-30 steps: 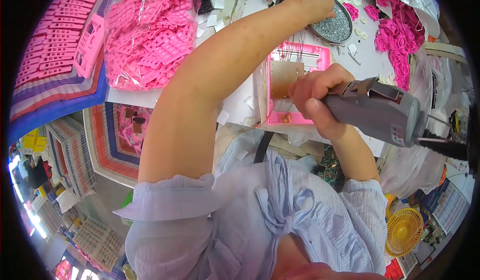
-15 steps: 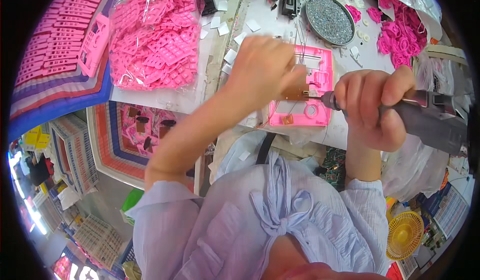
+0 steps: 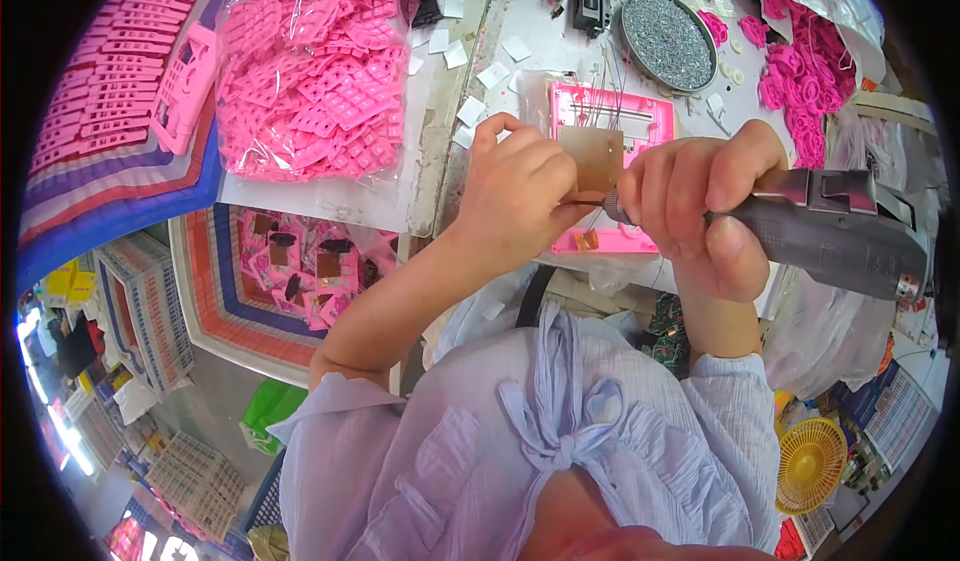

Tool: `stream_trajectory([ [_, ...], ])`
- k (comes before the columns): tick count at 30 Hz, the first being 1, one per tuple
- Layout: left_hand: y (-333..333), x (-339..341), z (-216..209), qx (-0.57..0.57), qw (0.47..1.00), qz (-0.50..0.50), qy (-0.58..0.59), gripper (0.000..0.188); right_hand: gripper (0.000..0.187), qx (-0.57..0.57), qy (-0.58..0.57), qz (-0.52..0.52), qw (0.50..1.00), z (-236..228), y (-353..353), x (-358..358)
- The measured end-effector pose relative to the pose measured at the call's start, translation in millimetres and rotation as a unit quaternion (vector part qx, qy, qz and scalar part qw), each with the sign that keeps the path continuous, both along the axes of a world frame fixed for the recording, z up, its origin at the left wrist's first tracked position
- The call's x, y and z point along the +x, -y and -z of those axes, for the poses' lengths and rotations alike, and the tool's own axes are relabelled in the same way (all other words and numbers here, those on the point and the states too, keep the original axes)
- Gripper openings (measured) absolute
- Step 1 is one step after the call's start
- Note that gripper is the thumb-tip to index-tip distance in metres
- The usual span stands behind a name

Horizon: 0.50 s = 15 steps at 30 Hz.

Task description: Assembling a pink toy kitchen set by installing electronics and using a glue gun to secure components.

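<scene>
since the driver moved leftward, the left hand perhaps touches it

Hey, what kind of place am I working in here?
Most likely an assembly workshop: there's a grey tool, apparently a power screwdriver, in your right hand, many small silvery pieces, likely screws, and bagged pink plastic parts.

The power screwdriver at right had a matt grey plastic body with a glinting clip, the pink casing looked smooth plastic, the far small parts glittering metal, the left bag glossy clear film, and the near shirt matt, crinkled cloth.
</scene>
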<state>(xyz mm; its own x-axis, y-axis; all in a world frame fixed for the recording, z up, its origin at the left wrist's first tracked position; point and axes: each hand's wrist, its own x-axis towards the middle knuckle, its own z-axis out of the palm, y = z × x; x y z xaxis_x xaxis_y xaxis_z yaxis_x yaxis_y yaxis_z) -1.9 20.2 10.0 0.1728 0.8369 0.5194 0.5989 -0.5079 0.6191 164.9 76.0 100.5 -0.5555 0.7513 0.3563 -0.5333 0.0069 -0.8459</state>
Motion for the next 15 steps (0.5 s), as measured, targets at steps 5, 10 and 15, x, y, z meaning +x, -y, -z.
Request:
stream_trajectory([
  [5,-4,-4,-12,0.006,0.997,-0.074,-0.008,0.039,0.026,0.037,-0.024,0.000,0.999,9,-9,-6],
  [10,21,-6,-8,-0.029,0.993,-0.039,-0.111,0.051,0.022,0.026,-0.051,0.015,0.998,36,-33,-13],
  [15,31,0,2,-0.040,0.988,-0.037,-0.142,0.044,0.014,0.031,0.002,0.044,0.999,49,-36,-21],
])
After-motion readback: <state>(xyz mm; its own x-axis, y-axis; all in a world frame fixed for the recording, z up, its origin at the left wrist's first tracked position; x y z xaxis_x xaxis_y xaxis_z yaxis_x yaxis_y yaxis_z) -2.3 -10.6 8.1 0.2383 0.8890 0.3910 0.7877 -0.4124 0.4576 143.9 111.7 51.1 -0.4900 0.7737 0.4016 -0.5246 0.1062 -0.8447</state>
